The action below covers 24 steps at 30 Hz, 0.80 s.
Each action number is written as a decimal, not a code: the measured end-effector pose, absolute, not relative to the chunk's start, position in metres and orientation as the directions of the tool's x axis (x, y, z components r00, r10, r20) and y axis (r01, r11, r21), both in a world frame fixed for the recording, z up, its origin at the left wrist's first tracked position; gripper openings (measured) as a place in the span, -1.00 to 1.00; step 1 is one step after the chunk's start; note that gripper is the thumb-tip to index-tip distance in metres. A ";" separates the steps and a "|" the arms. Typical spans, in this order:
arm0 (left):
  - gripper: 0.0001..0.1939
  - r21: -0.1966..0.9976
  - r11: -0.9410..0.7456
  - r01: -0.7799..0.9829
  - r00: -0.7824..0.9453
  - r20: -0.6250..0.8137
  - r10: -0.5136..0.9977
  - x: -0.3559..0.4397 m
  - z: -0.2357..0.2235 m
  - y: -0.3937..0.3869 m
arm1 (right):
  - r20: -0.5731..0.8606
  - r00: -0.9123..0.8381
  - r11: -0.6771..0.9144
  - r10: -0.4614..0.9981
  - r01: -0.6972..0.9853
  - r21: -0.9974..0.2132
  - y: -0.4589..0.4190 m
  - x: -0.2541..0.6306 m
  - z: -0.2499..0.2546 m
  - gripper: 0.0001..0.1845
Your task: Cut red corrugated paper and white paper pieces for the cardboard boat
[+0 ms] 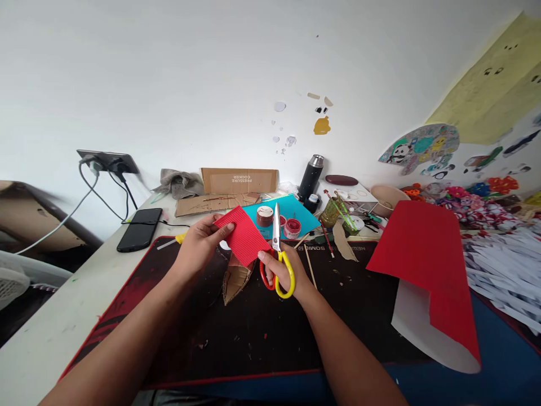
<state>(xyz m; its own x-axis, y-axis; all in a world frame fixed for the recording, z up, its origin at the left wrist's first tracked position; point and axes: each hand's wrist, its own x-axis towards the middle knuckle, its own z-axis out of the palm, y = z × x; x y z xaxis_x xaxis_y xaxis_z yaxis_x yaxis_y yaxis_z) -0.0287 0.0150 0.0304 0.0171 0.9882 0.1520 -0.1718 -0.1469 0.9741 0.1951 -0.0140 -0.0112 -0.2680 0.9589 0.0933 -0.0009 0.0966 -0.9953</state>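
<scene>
My left hand (198,243) pinches the upper left corner of a red corrugated paper piece (243,237), held above the dark desk mat (262,332). In my right hand (284,272) are scissors (276,254) with yellow and red handles, fingers through the loops, blades pointing up at the paper's right edge. A folded brown cardboard shape (235,277) lies on the mat just under the paper.
A large red sheet (422,265) curls at the right. Behind lie a blue sheet (296,208) with small paint pots (291,227), a black flask (310,177), a jar of brushes (332,213), cardboard pieces (239,181) and a black phone (140,228) on charge.
</scene>
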 end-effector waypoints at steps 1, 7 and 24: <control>-0.61 0.971 -0.157 -0.181 0.013 0.162 0.987 -0.030 0.029 0.016 | 0.095 -0.266 0.093 0.959 -0.018 -0.995 -0.014 0.195 -0.011 -0.55; -0.59 0.988 -0.148 -0.053 0.068 0.151 0.986 -0.036 0.027 0.016 | 0.120 -0.194 0.102 0.974 -0.099 -0.990 -0.011 0.197 -0.010 -0.46; -0.46 0.928 -0.296 0.227 0.065 0.289 0.955 -0.040 0.042 0.011 | 0.063 -0.164 0.035 0.984 -0.166 -0.985 -0.010 0.193 -0.017 -0.54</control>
